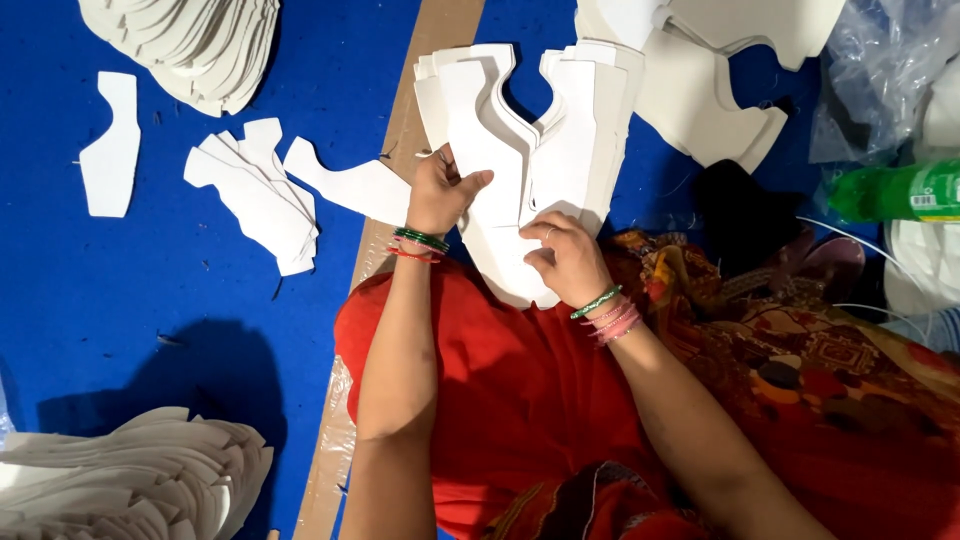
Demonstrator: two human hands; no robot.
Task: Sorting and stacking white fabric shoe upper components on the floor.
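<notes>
Blue floor; left hand (pixel 441 190) and right hand (pixel 567 256) apparently pinch white cutouts (pixel 520 150) between them.

bare forearms; green and red bangles (pixel 420 244) on left wrist, green and pink bangles (pixel 606 310) on right; red garment (pixel 520 390).

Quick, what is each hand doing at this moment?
Left hand: closed on the edge of the stack of white cut-out pieces.
Right hand: fingers curled, pressing on the same stack.
</notes>
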